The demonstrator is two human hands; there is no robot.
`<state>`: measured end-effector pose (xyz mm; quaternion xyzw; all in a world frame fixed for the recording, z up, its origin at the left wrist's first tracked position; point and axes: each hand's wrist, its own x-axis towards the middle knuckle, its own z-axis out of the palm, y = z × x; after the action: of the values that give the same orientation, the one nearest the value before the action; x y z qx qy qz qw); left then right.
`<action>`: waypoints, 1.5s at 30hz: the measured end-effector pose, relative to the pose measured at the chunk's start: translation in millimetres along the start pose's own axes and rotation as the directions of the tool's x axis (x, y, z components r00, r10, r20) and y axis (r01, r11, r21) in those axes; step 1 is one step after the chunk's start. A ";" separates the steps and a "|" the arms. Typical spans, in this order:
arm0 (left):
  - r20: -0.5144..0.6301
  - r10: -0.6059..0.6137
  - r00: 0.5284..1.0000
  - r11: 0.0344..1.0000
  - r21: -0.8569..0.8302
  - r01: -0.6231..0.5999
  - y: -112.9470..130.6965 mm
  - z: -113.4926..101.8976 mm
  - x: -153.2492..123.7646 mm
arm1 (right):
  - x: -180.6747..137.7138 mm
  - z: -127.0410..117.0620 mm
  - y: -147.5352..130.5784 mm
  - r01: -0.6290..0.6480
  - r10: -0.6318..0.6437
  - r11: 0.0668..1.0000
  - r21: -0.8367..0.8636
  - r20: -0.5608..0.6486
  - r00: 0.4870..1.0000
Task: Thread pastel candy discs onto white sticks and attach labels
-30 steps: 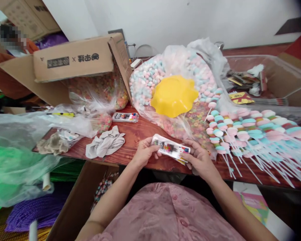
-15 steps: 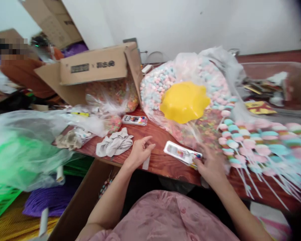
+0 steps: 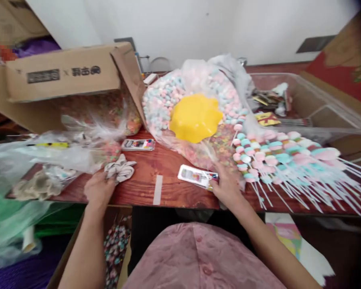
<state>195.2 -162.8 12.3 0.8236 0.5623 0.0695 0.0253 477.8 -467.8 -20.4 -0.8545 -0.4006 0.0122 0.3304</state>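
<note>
My left hand [image 3: 100, 189] is at a crumpled light-grey cloth [image 3: 120, 168] on the left of the table, its fingers closed on the cloth's near left edge. My right hand [image 3: 227, 186] grips the right end of a small stack of flat printed packets [image 3: 194, 176], thumb on top; the other fingers are partly hidden. Beyond it, a yellow scalloped bowl [image 3: 195, 118] sits on a clear bag of pastel candies [image 3: 162, 94]. Many marshmallow skewers [image 3: 276, 156] on white sticks lie to the right of my right hand.
An open cardboard box [image 3: 69, 76] holding bagged candy stands at the back left. Another printed packet stack [image 3: 138, 144] lies in front of it. A clear plastic bin [image 3: 297, 80] stands at the back right. Tape [image 3: 157, 190] sticks to the table's front edge.
My left hand has moved left from the table's middle onto the cloth, which is now bunched differently. My right hand stays at the packets. The view has turned to the right.
</note>
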 end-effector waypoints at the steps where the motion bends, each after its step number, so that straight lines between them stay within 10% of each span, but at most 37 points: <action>1: -0.017 -0.044 0.999 0.999 0.012 0.044 -0.6 -2.3 0.8 | 0.6 -0.8 -1.9 -0.003 0.002 1.000 0.015 0.008 1.000; 4: -0.281 -0.003 0.960 1.000 0.011 0.007 14.4 -10.4 -9.0 | 1.2 -6.7 -10.8 -0.001 0.000 0.999 0.043 0.035 0.999; 7: -0.567 0.339 0.751 0.894 -0.053 -0.444 65.9 -8.3 -32.4 | 3.5 -14.1 -21.0 0.001 -0.011 0.997 0.073 0.138 0.990; 11: -0.358 0.856 0.372 0.329 -0.177 -0.928 163.9 10.7 -75.1 | 6.7 -17.6 -27.2 -0.007 -0.008 0.997 0.081 0.184 0.983; 14: -0.196 0.945 0.262 0.226 -0.188 -0.956 209.7 27.3 -92.8 | 5.6 -16.2 -28.9 -0.006 -0.015 0.994 0.109 0.189 0.982; 21: -0.361 0.887 0.289 0.263 -0.120 -0.957 200.3 40.4 -79.1 | 18.4 -7.7 -30.9 -0.021 -0.013 0.950 0.311 0.106 0.994; 25: -0.251 0.930 0.269 0.286 0.032 -0.958 197.8 39.1 -89.5 | 24.5 -0.7 -32.4 -0.088 0.047 0.963 0.254 0.164 0.985; 34: -0.147 0.870 0.470 0.477 0.019 -0.878 209.4 34.3 -107.8 | 5.9 -13.0 -16.9 0.045 -0.047 0.994 0.100 0.019 0.999; 40: -0.157 0.879 0.450 0.460 0.033 -0.887 200.0 32.1 -118.0 | -63.3 -52.9 -7.1 0.206 -0.179 0.978 0.029 -0.391 0.903; 45: -0.304 0.860 0.410 0.418 -0.041 -0.908 197.8 42.2 -106.7 | -148.6 -58.2 33.5 -0.017 0.014 1.000 -0.003 -0.409 0.913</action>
<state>345.6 -332.9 -14.9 0.9738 0.0281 0.2255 -0.0002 416.3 -618.5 -30.4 -0.8425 -0.3159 -0.1652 0.4039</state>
